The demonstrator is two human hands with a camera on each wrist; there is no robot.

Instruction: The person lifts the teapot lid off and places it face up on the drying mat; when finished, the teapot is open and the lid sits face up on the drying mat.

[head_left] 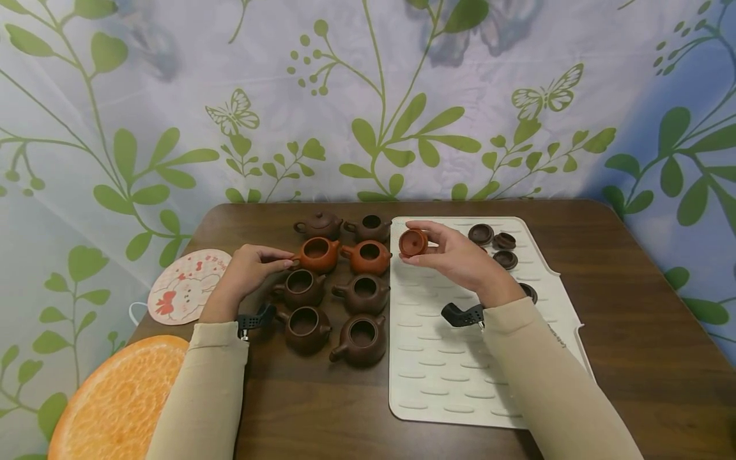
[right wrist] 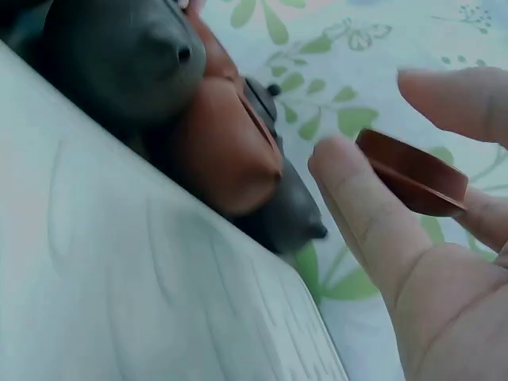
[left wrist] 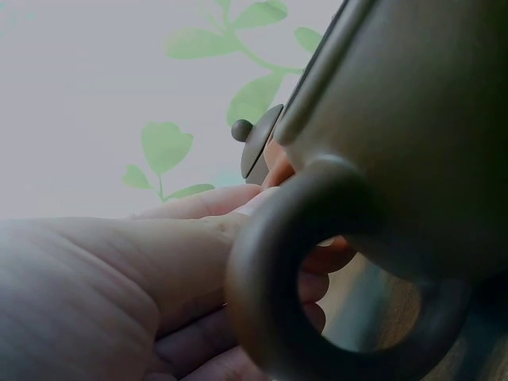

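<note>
In the head view my left hand (head_left: pixel 248 271) pinches the handle of an orange-red teapot (head_left: pixel 318 263), which stands lidless in the left column. The left wrist view has a dark teapot's handle (left wrist: pixel 266 278) in front, partly hiding those fingers. Above the far left part of the white mat, my right hand (head_left: pixel 457 259) holds an orange-red teapot lid (head_left: pixel 413 243) by its rim between thumb and fingers, its inner side towards the head camera. The right wrist view shows this lid (right wrist: pixel 413 175) side-on. A second orange-red teapot (head_left: pixel 368 265), also lidless, stands left of the lid.
Several dark open teapots (head_left: pixel 362 342) stand in two columns. A dark teapot with its lid on (head_left: pixel 322 225) is at the back. Several dark lids (head_left: pixel 480 234) lie on the white ridged mat (head_left: pixel 425 396). A bunny-print pad (head_left: pixel 186 291) and an orange-slice cushion (head_left: pixel 126 396) are at left.
</note>
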